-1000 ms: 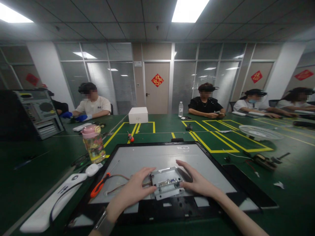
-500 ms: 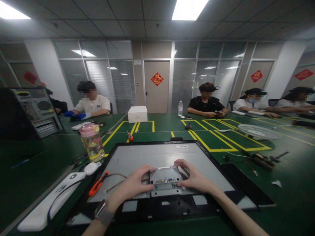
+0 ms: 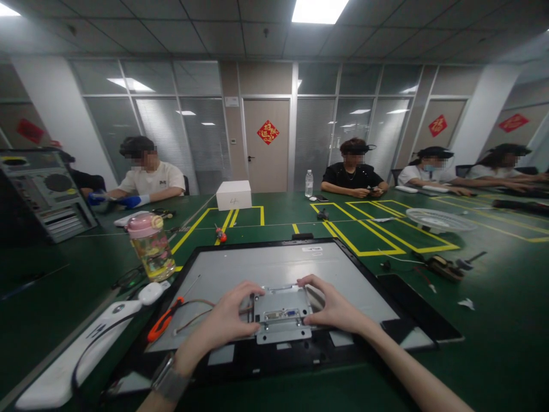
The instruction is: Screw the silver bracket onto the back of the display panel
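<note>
Tilted up a second ago, the metal plate (image 3: 281,313) is now lying flatter against the grey back of the monitor (image 3: 274,266), close to its lower edge, so it is looking seated rather than lifted. Left hand (image 3: 223,323) and right hand (image 3: 332,309) are gripping the plate from either side, fingers curled over its left and right edges, neither hand spread flat. Wires (image 3: 195,315) are trailing from under the left hand toward an orange-handled tool (image 3: 163,326) on the monitor's left side, and a pink-lidded bottle (image 3: 150,246) is standing on the green table (image 3: 493,297) beyond.
</note>
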Motion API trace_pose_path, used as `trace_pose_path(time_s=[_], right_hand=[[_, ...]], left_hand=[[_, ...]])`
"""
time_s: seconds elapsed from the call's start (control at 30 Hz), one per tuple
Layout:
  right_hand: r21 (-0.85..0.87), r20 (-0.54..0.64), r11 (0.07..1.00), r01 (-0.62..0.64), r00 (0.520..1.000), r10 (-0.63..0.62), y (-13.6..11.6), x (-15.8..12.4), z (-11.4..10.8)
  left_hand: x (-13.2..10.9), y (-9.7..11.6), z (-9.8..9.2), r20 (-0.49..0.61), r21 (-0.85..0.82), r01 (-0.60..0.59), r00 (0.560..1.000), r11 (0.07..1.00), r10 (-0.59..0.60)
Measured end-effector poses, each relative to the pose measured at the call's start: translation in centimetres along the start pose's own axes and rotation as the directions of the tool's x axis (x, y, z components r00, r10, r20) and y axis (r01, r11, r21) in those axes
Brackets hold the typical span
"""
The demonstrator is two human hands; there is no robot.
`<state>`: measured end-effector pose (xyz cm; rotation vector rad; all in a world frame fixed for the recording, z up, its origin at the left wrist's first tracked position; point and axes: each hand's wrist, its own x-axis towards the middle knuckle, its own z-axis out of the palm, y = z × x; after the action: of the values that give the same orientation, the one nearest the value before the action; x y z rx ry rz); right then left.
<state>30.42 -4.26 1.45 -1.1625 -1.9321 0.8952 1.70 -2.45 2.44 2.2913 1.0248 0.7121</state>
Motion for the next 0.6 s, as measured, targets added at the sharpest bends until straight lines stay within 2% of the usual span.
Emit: trace_pose_path(time_s=[0.33, 0.6], right_hand=[[-0.015, 0.010, 1.000, 0.000, 1.000, 0.000, -0.12, 0.16, 0.56], [-0.016, 0.014, 1.000, 0.010, 1.000, -0.010, -0.19, 0.10, 0.15]], left_hand=[[0.29, -0.52, -0.37, 0.050, 0.024, 0.020, 0.999, 1.000, -0.021], [0.15, -0.44, -0.31, 0.036, 0.018, 0.023, 0.999, 1.000, -0.023]])
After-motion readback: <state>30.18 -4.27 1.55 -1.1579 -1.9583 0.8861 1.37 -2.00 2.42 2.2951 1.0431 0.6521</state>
